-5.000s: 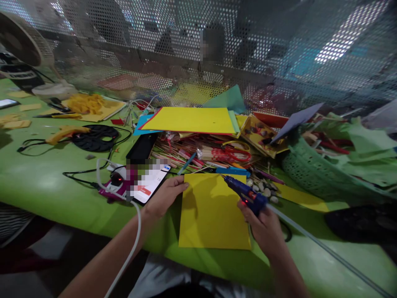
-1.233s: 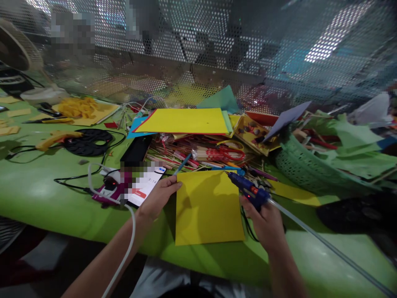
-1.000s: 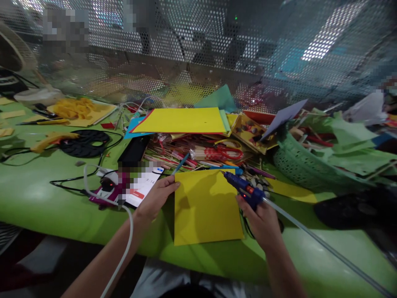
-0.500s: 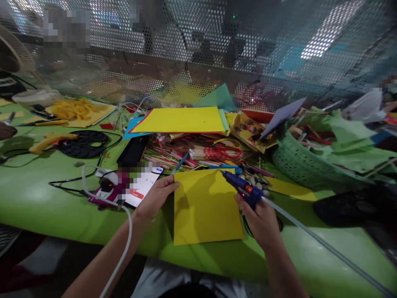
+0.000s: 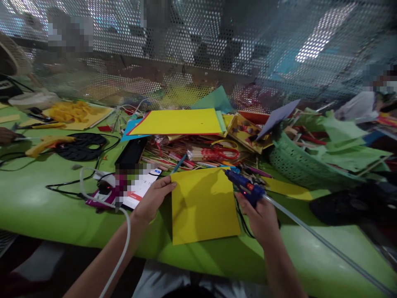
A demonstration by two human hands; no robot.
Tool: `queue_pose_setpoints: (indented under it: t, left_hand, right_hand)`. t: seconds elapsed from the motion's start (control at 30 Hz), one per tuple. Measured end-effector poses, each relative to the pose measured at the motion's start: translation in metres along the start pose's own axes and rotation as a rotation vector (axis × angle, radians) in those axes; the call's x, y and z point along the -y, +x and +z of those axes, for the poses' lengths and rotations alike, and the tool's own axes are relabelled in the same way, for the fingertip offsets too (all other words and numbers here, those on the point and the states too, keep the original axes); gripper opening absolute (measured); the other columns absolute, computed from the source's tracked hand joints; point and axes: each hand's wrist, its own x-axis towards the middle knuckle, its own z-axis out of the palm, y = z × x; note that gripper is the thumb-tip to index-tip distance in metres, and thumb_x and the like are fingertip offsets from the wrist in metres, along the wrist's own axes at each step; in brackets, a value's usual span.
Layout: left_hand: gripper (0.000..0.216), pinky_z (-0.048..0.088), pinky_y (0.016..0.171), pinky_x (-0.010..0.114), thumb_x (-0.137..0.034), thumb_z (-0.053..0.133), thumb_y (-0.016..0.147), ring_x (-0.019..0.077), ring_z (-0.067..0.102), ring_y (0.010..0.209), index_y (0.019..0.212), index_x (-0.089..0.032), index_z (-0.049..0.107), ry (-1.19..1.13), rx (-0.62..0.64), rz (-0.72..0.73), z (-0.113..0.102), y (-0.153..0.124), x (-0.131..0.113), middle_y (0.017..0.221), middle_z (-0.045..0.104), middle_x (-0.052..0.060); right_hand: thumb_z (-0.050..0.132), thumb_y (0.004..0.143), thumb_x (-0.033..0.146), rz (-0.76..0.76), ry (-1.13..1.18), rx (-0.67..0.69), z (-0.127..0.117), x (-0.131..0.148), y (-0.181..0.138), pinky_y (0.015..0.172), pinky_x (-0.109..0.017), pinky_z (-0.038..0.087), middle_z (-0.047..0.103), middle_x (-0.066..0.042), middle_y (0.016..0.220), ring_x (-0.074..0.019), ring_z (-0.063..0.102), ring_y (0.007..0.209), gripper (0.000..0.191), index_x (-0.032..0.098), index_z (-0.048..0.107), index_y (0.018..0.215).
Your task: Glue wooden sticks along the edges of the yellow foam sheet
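A yellow paper sheet (image 5: 201, 207) lies on the green table (image 5: 40, 186) in front of me. My left hand (image 5: 153, 198) rests on the sheet's left edge near its top corner, fingers laid flat against the paper. My right hand (image 5: 262, 217) is wrapped round a blue glue gun (image 5: 245, 188). The gun's nozzle points at the sheet's top right corner, and a long clear glue stick (image 5: 310, 231) trails out of its back to the right.
A phone (image 5: 139, 186) lies left of my left hand beside a purple power strip (image 5: 104, 194) with cables. Behind the sheet are sticks, red scissors (image 5: 228, 152), a coloured paper stack (image 5: 180, 121) and a green basket (image 5: 297, 165). A yellow glue gun (image 5: 46, 142) lies far left.
The view has drifted slightly. My right hand with the glue gun has shifted a little to the right at the sheet's top right corner. My left hand stays on the left edge.
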Motion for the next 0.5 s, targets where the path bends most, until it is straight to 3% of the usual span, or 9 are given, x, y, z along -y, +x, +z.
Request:
queue_pose_setpoints:
  t: [0.5]
  left_hand:
    - [0.042,0.047,0.101,0.038,-0.036,0.075,0.077,0.0278,0.067,0.108,0.113,-0.015,0.072,0.016,0.030,0.018,-0.0025,0.0008,0.0025,0.112,0.074,0.010]
  right_hand:
    - [0.052,0.083,0.062,0.006,0.058,-0.005,0.0034,0.0008,-0.0012,0.062,-0.033,0.045,0.067,-0.008,0.074,-0.0248,0.060,0.070,0.053,0.013,0.070,0.097]
